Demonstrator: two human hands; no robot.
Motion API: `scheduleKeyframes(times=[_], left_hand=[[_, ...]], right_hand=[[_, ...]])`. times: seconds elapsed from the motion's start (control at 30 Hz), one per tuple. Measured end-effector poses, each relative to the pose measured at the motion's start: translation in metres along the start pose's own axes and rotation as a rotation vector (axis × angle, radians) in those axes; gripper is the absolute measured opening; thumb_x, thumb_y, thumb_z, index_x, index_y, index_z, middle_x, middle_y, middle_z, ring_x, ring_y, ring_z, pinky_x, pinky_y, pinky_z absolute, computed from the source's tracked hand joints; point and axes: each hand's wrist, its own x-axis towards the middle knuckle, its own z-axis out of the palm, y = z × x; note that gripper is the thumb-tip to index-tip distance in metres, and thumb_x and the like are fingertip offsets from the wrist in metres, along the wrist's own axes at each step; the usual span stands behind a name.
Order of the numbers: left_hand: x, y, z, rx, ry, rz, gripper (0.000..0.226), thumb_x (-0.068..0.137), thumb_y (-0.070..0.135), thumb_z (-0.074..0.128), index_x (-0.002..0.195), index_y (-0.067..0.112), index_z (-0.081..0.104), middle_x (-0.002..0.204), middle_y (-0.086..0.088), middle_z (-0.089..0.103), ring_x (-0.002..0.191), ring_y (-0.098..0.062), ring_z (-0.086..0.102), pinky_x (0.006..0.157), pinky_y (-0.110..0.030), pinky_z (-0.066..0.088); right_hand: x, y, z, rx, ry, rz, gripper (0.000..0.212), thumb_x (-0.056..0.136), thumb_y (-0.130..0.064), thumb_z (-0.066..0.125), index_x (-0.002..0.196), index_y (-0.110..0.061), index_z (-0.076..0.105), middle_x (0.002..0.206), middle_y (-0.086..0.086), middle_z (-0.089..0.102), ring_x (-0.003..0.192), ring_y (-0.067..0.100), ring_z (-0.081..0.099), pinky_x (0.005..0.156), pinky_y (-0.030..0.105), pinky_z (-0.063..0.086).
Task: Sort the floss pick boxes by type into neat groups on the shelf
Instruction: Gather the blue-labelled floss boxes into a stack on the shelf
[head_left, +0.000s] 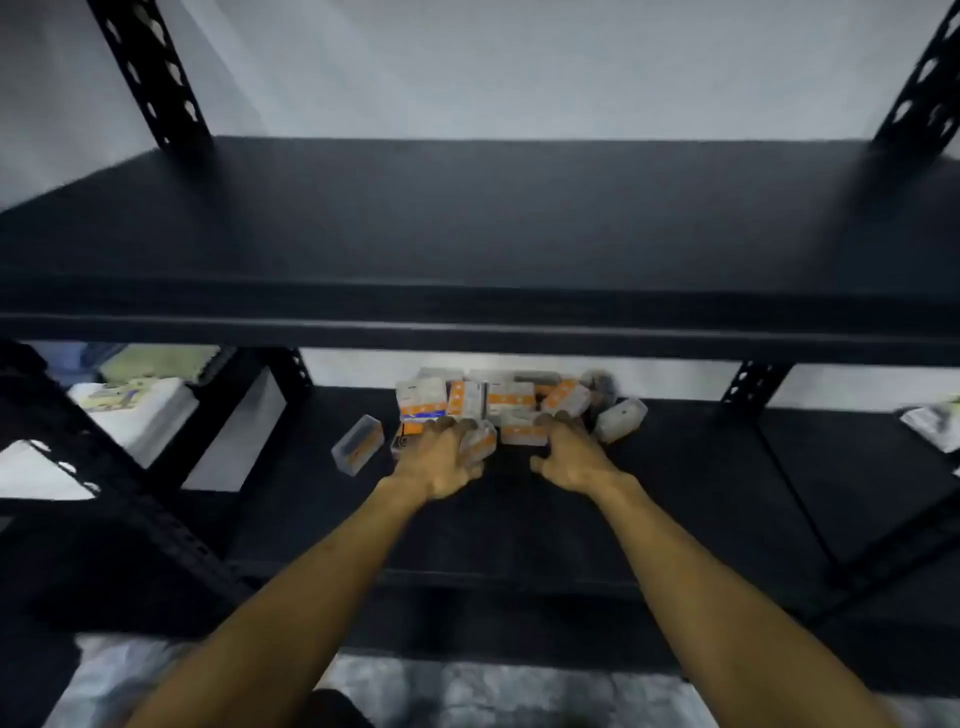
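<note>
A jumbled pile of small clear floss pick boxes (498, 400) with orange and white labels lies at the back of the lower black shelf (675, 509). One box (357, 445) lies apart on the pile's left and another clear box (621, 419) on its right. My left hand (439, 462) reaches into the pile's front, fingers wrapped around a box (480, 442). My right hand (569, 457) rests against the pile, fingertips touching a box (524, 431); the blur hides whether it grips it.
The upper black shelf (467, 228) overhangs the pile, with perforated black uprights (150, 73) at its corners. White and green packages (140, 395) sit on a neighbouring rack at left. More packets (930, 421) lie at the far right.
</note>
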Motion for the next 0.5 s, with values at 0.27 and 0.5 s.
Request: scheduleKeyframes(times=[0.27,0.5], left_hand=[[0.063,-0.052,0.11,-0.047,0.412,0.265,0.056,0.094,0.014,0.06,0.147,0.017,0.042,0.141,-0.009,0.048,0.125,-0.028,0.049,0.104,-0.033,0.042],[0.076,-0.065,0.127,-0.22,0.558,0.352,0.051,0.095,0.02,0.063,0.143,0.01,0.049,0.139,-0.011,0.056,0.129,-0.027,0.05,0.108,-0.031,0.037]], right_hand=[[0.069,0.035,0.076,-0.124,0.373,-0.161,0.067,0.095,-0.028,0.06,0.154,-0.015,0.032,0.157,0.011,0.034,0.143,0.032,0.033,0.116,0.042,0.03],[0.09,0.049,0.096,-0.232,0.52,-0.232,0.049,0.094,-0.012,0.061,0.141,-0.004,0.048,0.142,0.019,0.043,0.13,0.039,0.042,0.109,0.045,0.034]])
